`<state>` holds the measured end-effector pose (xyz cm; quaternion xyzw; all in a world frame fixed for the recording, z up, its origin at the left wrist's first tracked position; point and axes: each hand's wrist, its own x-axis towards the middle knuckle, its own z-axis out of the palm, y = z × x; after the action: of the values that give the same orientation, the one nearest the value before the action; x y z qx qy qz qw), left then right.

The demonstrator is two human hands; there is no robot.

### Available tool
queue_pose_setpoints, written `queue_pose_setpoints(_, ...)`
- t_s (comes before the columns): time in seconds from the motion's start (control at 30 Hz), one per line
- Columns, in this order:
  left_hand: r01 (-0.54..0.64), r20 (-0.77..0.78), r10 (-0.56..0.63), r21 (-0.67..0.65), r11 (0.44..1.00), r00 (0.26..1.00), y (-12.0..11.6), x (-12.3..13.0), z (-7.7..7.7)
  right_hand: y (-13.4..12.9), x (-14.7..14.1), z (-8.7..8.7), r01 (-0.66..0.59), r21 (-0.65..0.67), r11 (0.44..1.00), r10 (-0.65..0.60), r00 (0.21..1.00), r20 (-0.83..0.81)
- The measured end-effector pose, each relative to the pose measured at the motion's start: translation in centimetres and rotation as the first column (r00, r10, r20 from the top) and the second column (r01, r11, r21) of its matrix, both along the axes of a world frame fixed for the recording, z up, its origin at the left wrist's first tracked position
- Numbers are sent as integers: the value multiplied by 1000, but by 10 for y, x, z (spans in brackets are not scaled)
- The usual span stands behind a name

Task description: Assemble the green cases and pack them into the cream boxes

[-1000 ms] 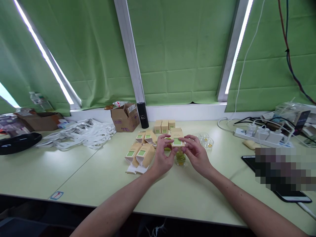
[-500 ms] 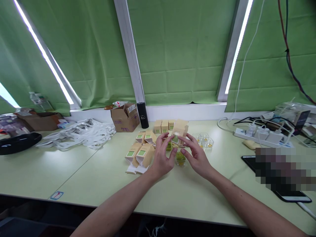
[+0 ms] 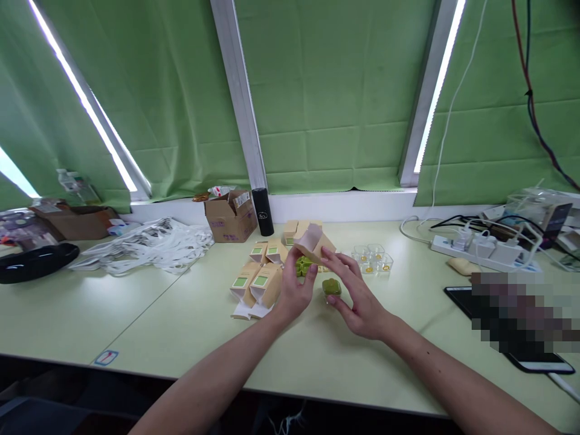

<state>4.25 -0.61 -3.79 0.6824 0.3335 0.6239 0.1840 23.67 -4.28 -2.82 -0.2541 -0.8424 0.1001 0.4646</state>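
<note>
A small tan paper box [image 3: 324, 243], tilted and open at its near-left end with a pale inside, is held up by my left hand [image 3: 295, 289] at its left side. The fingertips of my right hand [image 3: 356, 290] rest against the box's right side, its thumb low beside a green-filled clear cup [image 3: 331, 286] on the table. Behind my left hand, green pieces [image 3: 302, 266] show partly. Several tan boxes with green labels [image 3: 266, 284] lie to the left. Clear cups with yellow centres [image 3: 375, 258] sit to the right.
White straps [image 3: 145, 244] are heaped on the table [image 3: 181, 338] at left. A cardboard box [image 3: 230, 219] and a black cylinder [image 3: 262, 211] stand at the back. On the right are a power strip [image 3: 480, 252], a beige object [image 3: 462, 266] and a dark phone-like device [image 3: 539, 361].
The held box has tipped over to the left, so its open end now shows. My right hand's fingers have shifted onto its side, and its thumb is lower, by the green-filled cup.
</note>
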Motion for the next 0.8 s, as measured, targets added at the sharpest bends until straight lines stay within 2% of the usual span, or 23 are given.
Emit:
queue_pose_setpoints(0.13, -14, 100, 21, -64, 998, 995, 3, 1, 0, 2, -1, -2, -36, 90, 995, 35, 999, 16)
queue_pose_setpoints(0.23, -24, 167, 48, -140, 990, 985, 5, 0, 4, 8, 0, -7, 28, 134, 991, -25, 999, -21)
queue_pose_setpoints(0.33, 27, 253, 22, -189, 982, 967, 8, -2, 6, 15, 3, -10, 176, 61, 982, -176, 984, -7)
queue_pose_setpoints(0.4, 57, 287, 6, -212, 976, 958, 11, -5, 6, 17, 5, -9, 245, -14, 969, -243, 967, 80)
queue_pose_setpoints(0.57, -12, 219, 67, -244, 970, 973, 16, -10, 1, 19, 7, -4, 310, -116, 944, -252, 900, 355)
queue_pose_setpoints(0.67, -47, 179, 96, -257, 965, 979, 17, -12, 0, 22, 8, -3, 394, -129, 910, -313, 857, 408)
queue_pose_setpoints(0.8, -4, 110, 37, -292, 956, 993, 16, -10, -1, 30, 15, -2, 503, -119, 856, -407, 798, 445)
